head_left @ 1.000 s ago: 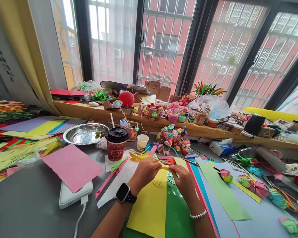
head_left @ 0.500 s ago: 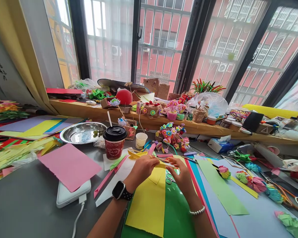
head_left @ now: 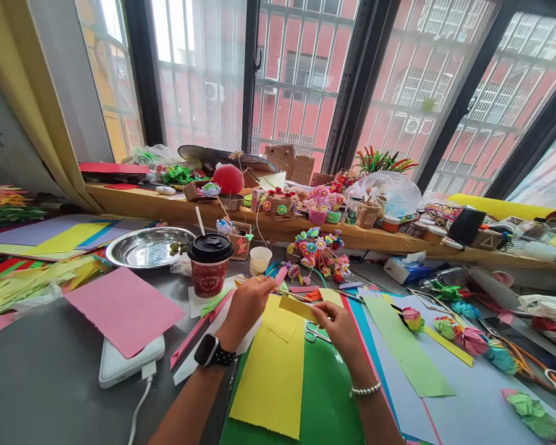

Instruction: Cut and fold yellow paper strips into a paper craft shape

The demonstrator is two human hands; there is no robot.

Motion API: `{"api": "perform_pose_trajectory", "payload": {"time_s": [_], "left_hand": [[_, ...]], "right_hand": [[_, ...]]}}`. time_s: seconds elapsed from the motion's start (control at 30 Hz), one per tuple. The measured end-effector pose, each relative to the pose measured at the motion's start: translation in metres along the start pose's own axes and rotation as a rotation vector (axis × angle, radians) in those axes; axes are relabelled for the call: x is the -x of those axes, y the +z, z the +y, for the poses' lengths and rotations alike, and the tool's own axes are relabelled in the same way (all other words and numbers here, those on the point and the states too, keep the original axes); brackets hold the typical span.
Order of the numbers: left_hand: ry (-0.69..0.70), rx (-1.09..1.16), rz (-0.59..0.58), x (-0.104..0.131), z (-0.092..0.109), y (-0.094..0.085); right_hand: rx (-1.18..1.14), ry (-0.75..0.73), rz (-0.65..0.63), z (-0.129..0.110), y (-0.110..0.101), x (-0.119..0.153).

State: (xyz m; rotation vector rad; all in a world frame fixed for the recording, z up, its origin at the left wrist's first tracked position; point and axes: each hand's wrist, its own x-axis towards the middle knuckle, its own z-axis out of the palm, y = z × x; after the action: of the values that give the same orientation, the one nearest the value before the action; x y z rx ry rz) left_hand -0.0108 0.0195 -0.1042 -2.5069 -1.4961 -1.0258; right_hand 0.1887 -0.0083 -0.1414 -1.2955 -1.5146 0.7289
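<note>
My right hand [head_left: 337, 329] pinches a short yellow paper strip [head_left: 297, 308] between thumb and fingers, its free end pointing left. Just left of it, my left hand [head_left: 250, 304] is closed with its fingertips together. A thin rod-like shape runs right from those fingertips, and a bit of yellow shows behind the hand; what the fingers grip I cannot make out. Below both hands lies a large yellow paper sheet [head_left: 269, 377], with a smaller yellow piece [head_left: 282, 326] on it, over a green board [head_left: 328, 395]. Small scissors [head_left: 315, 334] lie beside the right hand, partly hidden.
A lidded drink cup [head_left: 208, 266] with a straw stands left of my hands, near a paper cup [head_left: 260, 261] and a metal plate [head_left: 120, 250]. Pink paper [head_left: 125, 309] covers part of a white power bank [head_left: 132, 364]. Paper flowers [head_left: 535, 414] and green paper [head_left: 410, 352] lie right.
My hands have moved apart, the left one going left. The yellow strip between them now sticks out from my right hand alone. The view has shifted slightly.
</note>
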Motion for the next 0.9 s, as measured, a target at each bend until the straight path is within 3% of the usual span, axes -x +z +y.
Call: {"api": "perform_pose_trajectory", "payload": {"time_s": [0.07,0.13,0.23,0.43,0.77,0.9], "left_hand": [[0.132,0.055,0.029,0.001,0.011,0.007],[0.3,0.077,-0.029,0.003,0.022,0.016],[0.373,0.061,-0.075,0.006,0.033,0.024],[0.256,0.102,-0.094,0.009,0.03,0.026],[0.103,0.18,-0.129,0.008,0.028,0.023],[-0.025,0.318,-0.11,0.006,0.028,0.024]], "right_hand": [[-0.017,0.006,-0.015,-0.002,0.002,0.001],[-0.061,0.025,-0.042,-0.003,0.004,0.001],[-0.155,0.071,-0.072,-0.004,0.005,0.002],[-0.273,0.092,-0.062,-0.004,0.004,0.001],[-0.228,0.047,0.105,-0.007,0.001,0.001],[-0.273,0.034,0.147,-0.009,0.0,0.002]]}}
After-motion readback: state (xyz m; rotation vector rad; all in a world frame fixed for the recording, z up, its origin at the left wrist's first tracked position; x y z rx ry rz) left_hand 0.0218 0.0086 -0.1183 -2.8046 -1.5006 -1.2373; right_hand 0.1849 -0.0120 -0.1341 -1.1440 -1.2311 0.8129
